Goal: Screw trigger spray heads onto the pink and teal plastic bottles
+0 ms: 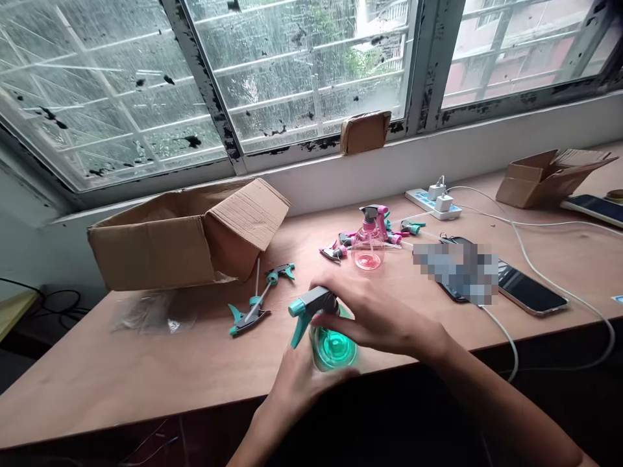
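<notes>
A teal spray bottle (pixel 333 347) with a grey and teal trigger head (pixel 311 305) is held over the near edge of the wooden table (pixel 146 370). My left hand (pixel 296 386) grips the bottle's body from below. My right hand (pixel 374 314) is curled over the trigger head from the right, fingers closed round it. Two loose teal trigger heads with dip tubes (pixel 257 301) lie just left of the bottle. A pink spray bottle (pixel 368 243) stands further back, among several loose pink and teal trigger heads (pixel 389 233).
An open cardboard box (pixel 189 237) lies on its side at the back left, with a clear plastic bag (pixel 150 314) before it. A power strip (pixel 433 201) with chargers, white cables, two phones (pixel 530 292) and a smaller box (pixel 545 175) occupy the right.
</notes>
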Available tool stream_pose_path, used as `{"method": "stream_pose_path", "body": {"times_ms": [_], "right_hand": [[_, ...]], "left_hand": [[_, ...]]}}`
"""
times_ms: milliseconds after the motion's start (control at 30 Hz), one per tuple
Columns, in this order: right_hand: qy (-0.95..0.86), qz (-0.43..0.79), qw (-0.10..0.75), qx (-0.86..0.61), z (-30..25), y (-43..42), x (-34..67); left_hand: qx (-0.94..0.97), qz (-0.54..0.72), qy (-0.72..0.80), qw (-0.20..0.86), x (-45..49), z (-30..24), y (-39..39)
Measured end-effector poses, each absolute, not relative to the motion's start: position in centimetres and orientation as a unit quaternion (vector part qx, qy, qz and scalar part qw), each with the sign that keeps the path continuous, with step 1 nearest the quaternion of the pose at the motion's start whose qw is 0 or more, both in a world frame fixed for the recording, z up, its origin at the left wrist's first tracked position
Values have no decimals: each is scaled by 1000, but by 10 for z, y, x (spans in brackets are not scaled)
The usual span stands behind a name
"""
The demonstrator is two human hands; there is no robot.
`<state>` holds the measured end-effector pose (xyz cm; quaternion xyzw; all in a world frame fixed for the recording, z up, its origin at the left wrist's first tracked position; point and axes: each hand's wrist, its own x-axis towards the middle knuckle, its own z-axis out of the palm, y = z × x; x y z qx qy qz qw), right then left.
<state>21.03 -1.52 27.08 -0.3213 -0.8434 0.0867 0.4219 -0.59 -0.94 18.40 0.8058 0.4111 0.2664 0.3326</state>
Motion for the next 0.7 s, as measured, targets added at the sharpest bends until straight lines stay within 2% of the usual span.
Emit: {"method": "stream_pose_path", "body": {"times_ms": [200, 467, 700], "right_hand": [[-799, -34, 494, -341, 250, -4, 187], [-750, -2, 509, -423, 248, -7, 172], [-722, 18, 520, -456, 244, -3, 167]], "left_hand": [[799, 281, 452, 279, -2, 177, -8], [805, 315, 450, 225, 5, 180, -9], [804, 283, 506, 137, 16, 181, -15]]}}
